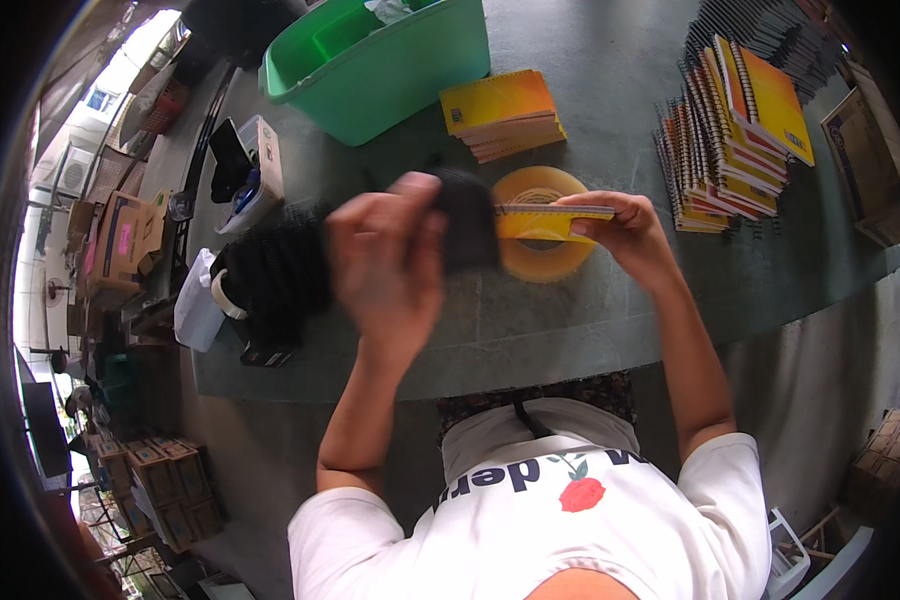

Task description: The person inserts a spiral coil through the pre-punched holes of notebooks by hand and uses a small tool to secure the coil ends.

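Note:
My right hand (pixel 625 225) pinches a small yellow booklet (pixel 545 226) by its right end, its edge toward me. Smeared by motion, my left hand (pixel 390 260) has its fingers curled at a dark blurred thing (pixel 467 222) at the booklet's left end; the kind cannot be made out. Beneath the booklet, a large amber roll of tape (pixel 542 265) lies flat on the table. Beyond it sits a stack of yellow-orange booklets (pixel 500 105). To the left of my left hand is a heap of black binding coils (pixel 285 265).
A green tub (pixel 400 75) stands at the back of the dark table (pixel 530 345). Spiral-bound notebooks (pixel 735 140) are piled at the right, near a cardboard box (pixel 865 165). Clear plastic bins (pixel 260 170) line the left side. More cartons (pixel 165 480) stand on the floor.

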### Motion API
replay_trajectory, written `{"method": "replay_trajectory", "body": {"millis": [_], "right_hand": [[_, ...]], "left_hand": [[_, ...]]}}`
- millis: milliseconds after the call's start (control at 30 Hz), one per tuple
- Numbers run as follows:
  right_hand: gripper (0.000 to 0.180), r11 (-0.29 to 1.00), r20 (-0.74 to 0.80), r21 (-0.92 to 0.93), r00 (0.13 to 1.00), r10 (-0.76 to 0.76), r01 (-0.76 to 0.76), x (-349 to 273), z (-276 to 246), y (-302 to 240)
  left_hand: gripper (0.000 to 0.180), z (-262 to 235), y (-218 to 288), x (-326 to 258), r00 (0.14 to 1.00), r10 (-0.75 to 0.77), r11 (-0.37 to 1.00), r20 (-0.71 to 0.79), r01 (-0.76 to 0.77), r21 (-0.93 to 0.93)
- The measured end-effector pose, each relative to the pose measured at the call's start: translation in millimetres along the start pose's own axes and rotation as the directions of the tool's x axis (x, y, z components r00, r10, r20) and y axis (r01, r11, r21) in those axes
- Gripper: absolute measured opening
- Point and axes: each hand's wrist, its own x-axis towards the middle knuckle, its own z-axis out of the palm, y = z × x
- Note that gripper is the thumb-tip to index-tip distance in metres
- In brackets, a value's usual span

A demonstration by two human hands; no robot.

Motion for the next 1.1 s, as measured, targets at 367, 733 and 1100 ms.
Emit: {"method": "replay_trajectory", "body": {"millis": [367, 733, 1100], "right_hand": [[0.027, 0.997, 0.030, -0.066, 0.999, -0.042, 0.044, -1.8, 1.1, -0.5], [0.025, 0.989, 0.000, -0.083, 0.993, -0.119, 0.119, -6.1, 0.1, 3.0], [0.025, 0.461, 0.137, -0.836, 0.926, -0.351, 0.298, 1.0, 26.3, -39.7]], "left_hand": [[0.037, 14.8, 7.6, 2.9, 0.944, -0.085, 0.976, 0.319, 0.143, -0.161], [0.033, 12.1, 28.8, 3.5, 0.934, -0.122, 0.904, 0.337, 0.244, -0.350], [0.019, 33.1, -5.6, 13.0, 0.963, 0.120, 0.978, 0.241, -0.072, -0.196]]}}
